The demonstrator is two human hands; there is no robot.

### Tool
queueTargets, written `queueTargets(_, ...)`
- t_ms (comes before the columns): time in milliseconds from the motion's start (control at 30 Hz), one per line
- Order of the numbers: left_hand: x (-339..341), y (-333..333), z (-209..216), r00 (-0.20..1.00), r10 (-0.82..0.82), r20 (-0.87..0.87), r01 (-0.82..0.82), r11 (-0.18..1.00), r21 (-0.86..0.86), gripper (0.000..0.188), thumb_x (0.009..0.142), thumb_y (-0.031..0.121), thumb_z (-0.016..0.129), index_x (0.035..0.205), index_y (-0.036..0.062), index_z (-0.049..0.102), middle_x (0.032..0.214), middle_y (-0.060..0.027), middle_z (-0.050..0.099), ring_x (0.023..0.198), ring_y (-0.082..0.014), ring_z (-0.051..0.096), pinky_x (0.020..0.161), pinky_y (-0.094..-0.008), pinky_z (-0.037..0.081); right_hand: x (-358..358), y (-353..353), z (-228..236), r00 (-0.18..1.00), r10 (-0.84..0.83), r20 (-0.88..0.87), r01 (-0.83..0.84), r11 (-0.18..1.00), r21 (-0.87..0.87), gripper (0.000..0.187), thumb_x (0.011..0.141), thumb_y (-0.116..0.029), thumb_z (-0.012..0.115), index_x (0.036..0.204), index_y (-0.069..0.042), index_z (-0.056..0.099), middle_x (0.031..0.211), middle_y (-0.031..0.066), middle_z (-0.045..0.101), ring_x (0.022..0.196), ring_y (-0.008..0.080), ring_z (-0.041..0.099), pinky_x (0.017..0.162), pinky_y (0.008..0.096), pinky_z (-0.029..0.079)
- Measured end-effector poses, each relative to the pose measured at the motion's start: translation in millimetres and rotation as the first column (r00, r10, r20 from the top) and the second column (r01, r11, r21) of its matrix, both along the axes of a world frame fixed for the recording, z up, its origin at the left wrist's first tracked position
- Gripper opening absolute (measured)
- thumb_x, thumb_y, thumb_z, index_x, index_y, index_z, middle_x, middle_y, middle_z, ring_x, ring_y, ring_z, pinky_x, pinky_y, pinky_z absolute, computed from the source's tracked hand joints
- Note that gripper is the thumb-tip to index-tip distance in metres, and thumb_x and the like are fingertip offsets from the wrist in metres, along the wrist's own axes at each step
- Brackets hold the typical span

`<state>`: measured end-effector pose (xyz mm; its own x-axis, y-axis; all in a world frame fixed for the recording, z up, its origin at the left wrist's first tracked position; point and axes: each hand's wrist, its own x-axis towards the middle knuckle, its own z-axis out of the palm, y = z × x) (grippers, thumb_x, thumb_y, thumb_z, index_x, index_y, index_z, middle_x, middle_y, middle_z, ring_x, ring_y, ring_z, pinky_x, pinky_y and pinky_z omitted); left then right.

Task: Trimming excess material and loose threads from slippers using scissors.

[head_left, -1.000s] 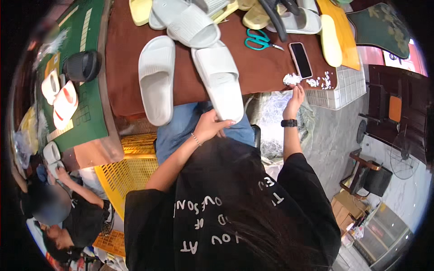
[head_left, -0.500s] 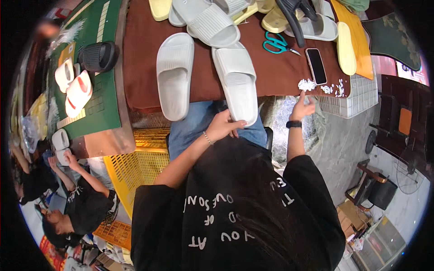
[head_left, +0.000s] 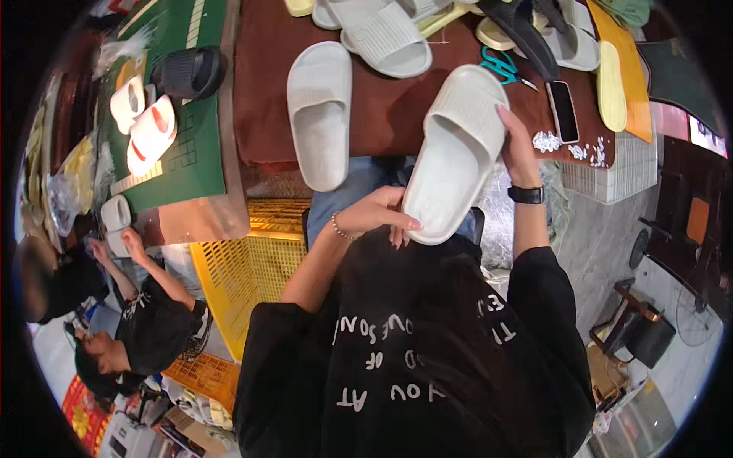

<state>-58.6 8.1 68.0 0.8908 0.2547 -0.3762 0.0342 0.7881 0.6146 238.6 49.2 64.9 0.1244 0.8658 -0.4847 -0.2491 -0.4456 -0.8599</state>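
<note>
A light grey slide sandal [head_left: 458, 153] is lifted above my lap, tilted, with its toe pointing away. My left hand [head_left: 376, 214] grips its heel end, thumb on the footbed. At the toe end my right hand [head_left: 521, 145] is closed on the right side of the strap area; most of those fingers are hidden behind the sandal. A matching grey slide [head_left: 321, 114] lies to the left, its heel jutting past the table edge. Several more grey slides, one of them a ribbed slide [head_left: 388, 42], are heaped farther back.
On the brown cloth-covered table [head_left: 259, 91] are teal scissors [head_left: 500, 67], a phone [head_left: 563, 111], small white bits [head_left: 547, 141] and black slides [head_left: 519, 34]. A yellow crate [head_left: 267, 259] stands at lower left. Another person [head_left: 153, 328] works beside a green mat [head_left: 206, 145].
My right hand has left the white bits and taken hold of the grey slide's toe end. The slide has been raised off the table, toward me and tilted.
</note>
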Motion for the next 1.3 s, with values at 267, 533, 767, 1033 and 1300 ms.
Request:
queueTargets(267, -11, 3, 19, 0.957, 0.268, -0.115, -0.229, 0.935, 0.27, 0.022, 0.084, 0.015, 0.069, 0.095, 0.0003, 0.057, 0.071, -0.0031, 0.062, 0.058, -0.0089, 0.06, 0.051, -0.0207, 0.047, -6, 6, 20, 0.963, -0.252, -0.098, 0.266, 0.944, 0.194, 0.047, 0.092, -0.034, 0.052, 0.127, -0.002, 0.051, 0.124, 0.009, 0.058, 0.114, 0.02, 0.054, 0.099, 0.0328, 0.039)
queueTargets(533, -35, 13, -6, 0.063, 0.996, -0.067, -0.611, 0.091, 0.787, 0.024, 0.091, 0.015, 0.059, 0.108, -0.0004, 0.053, 0.092, -0.0054, 0.058, 0.072, -0.009, 0.057, 0.058, -0.0216, 0.045, 7, -4, 9, 0.93, -0.354, -0.101, 0.365, 0.922, 0.127, 0.032, 0.096, -0.022, 0.041, 0.111, 0.001, 0.059, 0.11, 0.0077, 0.064, 0.101, 0.0172, 0.06, 0.088, 0.0317, 0.045)
queueTargets(767, -77, 13, -83, -0.306, 0.936, -0.172, -0.31, 0.072, 0.948, 0.035, 0.089, 0.028, 0.063, 0.103, -0.0013, 0.051, 0.088, -0.0066, 0.052, 0.076, -0.0146, 0.05, 0.071, -0.0278, 0.044, -48, -74, 3, 0.949, -0.297, -0.102, 0.286, 0.952, -0.11, 0.024, 0.09, -0.019, 0.047, 0.094, 0.0, 0.061, 0.086, 0.0085, 0.065, 0.071, 0.0161, 0.059, 0.062, 0.0287, 0.048)
queueTargets(1033, -75, 10, -87, -0.164, 0.931, -0.326, -0.321, 0.263, 0.91, 0.043, 0.095, 0.04, 0.049, 0.086, -0.0025, 0.053, 0.075, -0.0187, 0.06, 0.069, -0.0248, 0.059, 0.066, -0.0334, 0.046, -71, -133, -3, 0.995, -0.081, 0.058, 0.089, 0.983, -0.159, 0.025, 0.09, -0.02, 0.052, 0.096, 0.003, 0.06, 0.078, 0.0098, 0.065, 0.06, 0.0163, 0.059, 0.056, 0.0275, 0.047)
queueTargets(1300, -40, -1, -75, 0.299, 0.824, -0.481, -0.342, 0.563, 0.752, 0.031, 0.093, 0.031, 0.05, 0.093, 0.0009, 0.06, 0.071, -0.0157, 0.063, 0.062, -0.0237, 0.062, 0.058, -0.0352, 0.046, -112, -125, 2, 0.944, -0.122, -0.307, 0.021, 0.95, -0.312, 0.042, 0.093, -0.025, 0.053, 0.12, 0.007, 0.048, 0.11, 0.018, 0.061, 0.088, 0.0271, 0.064, 0.073, 0.0359, 0.052)
